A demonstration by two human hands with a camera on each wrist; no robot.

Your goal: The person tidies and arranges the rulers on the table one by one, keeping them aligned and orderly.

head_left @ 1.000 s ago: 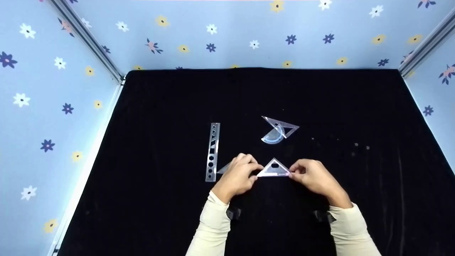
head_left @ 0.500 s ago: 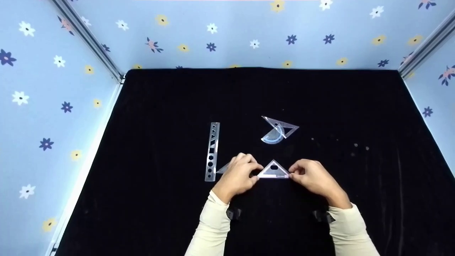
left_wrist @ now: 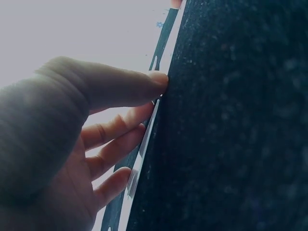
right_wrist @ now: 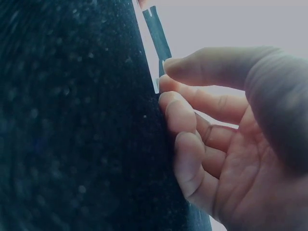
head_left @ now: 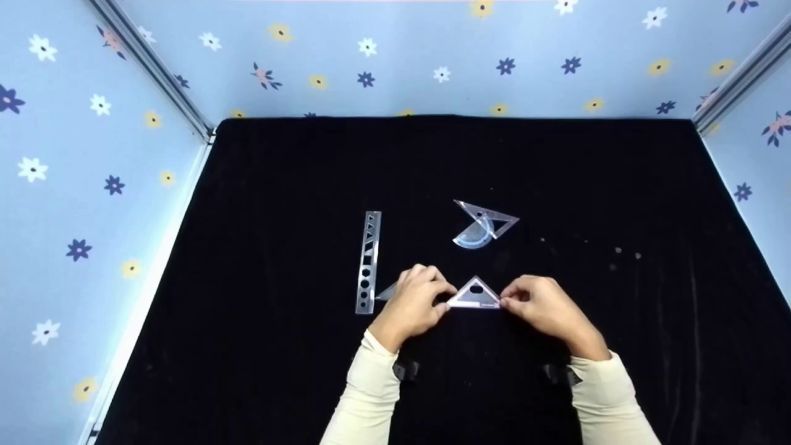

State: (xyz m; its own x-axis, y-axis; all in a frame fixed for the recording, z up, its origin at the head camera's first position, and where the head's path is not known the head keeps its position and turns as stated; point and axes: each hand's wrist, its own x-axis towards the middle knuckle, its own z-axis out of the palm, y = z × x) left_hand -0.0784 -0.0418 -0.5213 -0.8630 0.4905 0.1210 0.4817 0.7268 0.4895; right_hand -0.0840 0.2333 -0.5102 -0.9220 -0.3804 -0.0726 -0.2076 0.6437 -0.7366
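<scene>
In the head view a small clear set square (head_left: 487,298) with an oval cut-out has its long edge toward the person. The left hand (head_left: 415,307) holds its left corner between thumb and index finger. At the right corner, the right hand (head_left: 544,308) pinches it between thumb and fingertips. Another clear triangular piece (head_left: 387,292) is mostly hidden under the left hand. Both wrist views look along the cloth; the left thumb (left_wrist: 156,83) and the right thumb (right_wrist: 178,67) lie at a clear plastic edge.
A clear stencil ruler (head_left: 369,262) with shaped holes lies left of the left hand. Farther back, a protractor (head_left: 474,237) overlaps another set square (head_left: 505,224). Black cloth (head_left: 296,185) covers the table, with flower-patterned walls (head_left: 408,55) at the back and sides.
The right hand and the held set square's right corner have shifted slightly left. The left hand keeps nearly the same place, and the other pieces lie as before.
</scene>
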